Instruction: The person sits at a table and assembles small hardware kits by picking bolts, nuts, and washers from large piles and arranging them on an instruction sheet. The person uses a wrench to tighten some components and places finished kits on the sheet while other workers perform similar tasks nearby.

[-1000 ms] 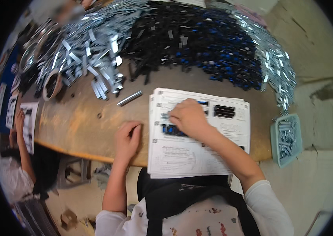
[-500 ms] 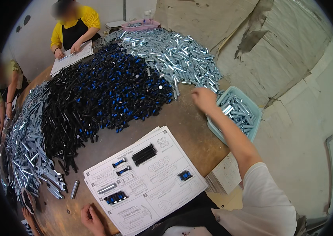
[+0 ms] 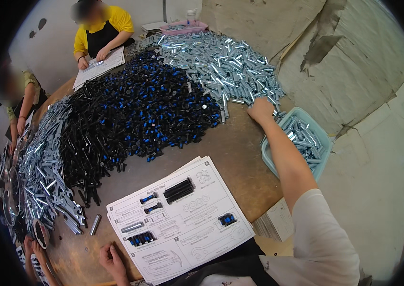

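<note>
My right hand (image 3: pixel 261 109) is at the near edge of a heap of silver metal tubes (image 3: pixel 240 66), fingers bent and bunched together; what they hold, if anything, is hidden. Beside the paper stack, my left hand (image 3: pixel 111 262) rests by the table's near edge, loosely curled, thumb apart, holding nothing. The printed sheet (image 3: pixel 173 231) on top bears line drawings of hardware. Lying on it are long black bolts (image 3: pixel 179 190), two short bolts with blue patches (image 3: pixel 153 208), a silver tube (image 3: pixel 132 228), a row of blue-patched bolts (image 3: pixel 142 239) and a small cluster of them (image 3: pixel 227 219).
A light green bin (image 3: pixel 323 164) of silver tubes stands by my right forearm. Black bolts with blue patches (image 3: pixel 149 105) are heaped mid-table, with flat wrenches (image 3: pixel 75 209) at left. Two people work across the table; another person's hands (image 3: pixel 35 250) show at lower left.
The view has shifted, so the table sits slightly farther right. My right hand has moved a little toward the tubes at the heap's edge. My left hand stays beside the sheet.
</note>
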Tool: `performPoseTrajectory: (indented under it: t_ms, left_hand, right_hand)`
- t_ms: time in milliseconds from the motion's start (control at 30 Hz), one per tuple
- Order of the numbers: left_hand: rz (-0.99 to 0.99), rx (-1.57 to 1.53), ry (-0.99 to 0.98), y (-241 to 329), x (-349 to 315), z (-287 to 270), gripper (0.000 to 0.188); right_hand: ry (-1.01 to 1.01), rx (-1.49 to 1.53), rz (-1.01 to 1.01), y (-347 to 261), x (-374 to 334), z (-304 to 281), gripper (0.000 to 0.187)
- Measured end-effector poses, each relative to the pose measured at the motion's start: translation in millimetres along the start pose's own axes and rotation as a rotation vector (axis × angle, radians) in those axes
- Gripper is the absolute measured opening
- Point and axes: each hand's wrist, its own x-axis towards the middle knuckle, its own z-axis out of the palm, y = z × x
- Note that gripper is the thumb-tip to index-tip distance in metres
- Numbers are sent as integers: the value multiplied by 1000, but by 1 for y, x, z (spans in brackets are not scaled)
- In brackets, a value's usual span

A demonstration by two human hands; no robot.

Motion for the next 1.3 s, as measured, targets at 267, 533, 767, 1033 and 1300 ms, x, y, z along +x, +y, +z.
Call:
performPoseTrajectory:
  t_ms: [267,533,767,1033,1300]
  left_hand:
    - [40,-8,73,16,1,10,12]
    - [61,41,120,12,-1,8,13]
    - [-349,-307,137,42,7,10,12]
    - [420,90,-280,151,14,45,24]
    - [565,299,-374,153,0,87,30]
  right_hand:
    - [125,32,-124,-1,-28,23,32]
    - [49,232,-225,10,-26,25,29]
    - [-492,975,-671,-77,-207,-61,30]
    - [-441,554,-1220,-140,-369,-26,34]
    - [-342,641,-1147,-118,-350,-25,22]
